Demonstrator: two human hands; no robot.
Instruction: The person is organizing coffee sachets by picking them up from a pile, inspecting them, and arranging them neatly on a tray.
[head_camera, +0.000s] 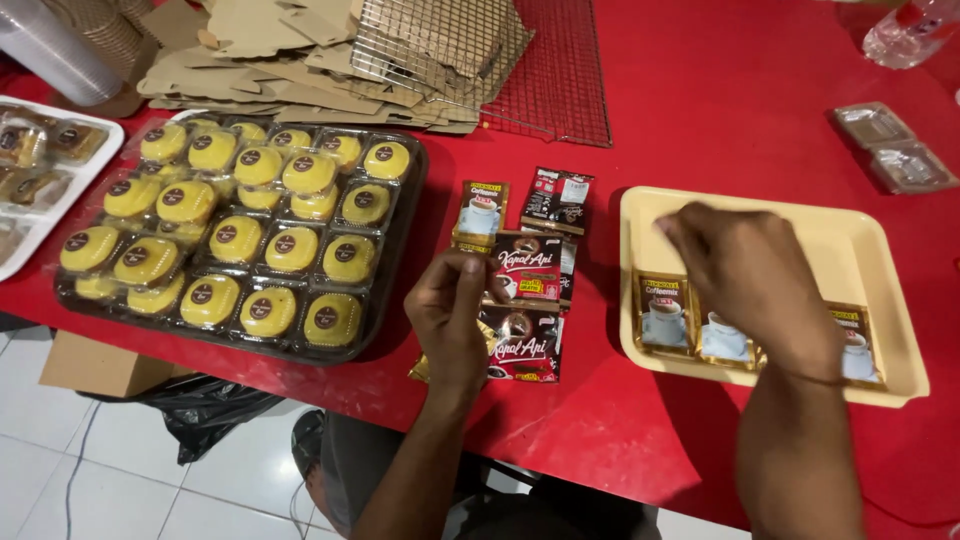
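At the far left of the red worktop (720, 90) a white tray (95, 165) shows brown wrapped pieces, and just beside it sits a dark tray (395, 290) packed with round yellow cakes (265, 245) in clear cups, each with a dark sticker. Behind that tray lie flat cardboard cutouts (250, 70) and a wire cooling rack (560, 80).

Your left hand (452, 315) is in the middle, near the front edge of the worktop. Its fingers (470, 275) are closed on the edge of a dark coffee sachet (528, 268), which lies on top of a small loose pile of sachets (520, 345) between the dark tray and the cream tray (860, 240).

Your right hand (755, 275) hovers over the cream tray, blurred; I cannot tell whether its fingers are apart or together, or whether they hold anything. Under it a row of brown-and-gold sachets (662, 315) with cup pictures lies flat along the tray's near side.

Further right, two clear wrapped packets (895, 150) rest on the worktop, with a clear bottle (905, 30) at the top corner.
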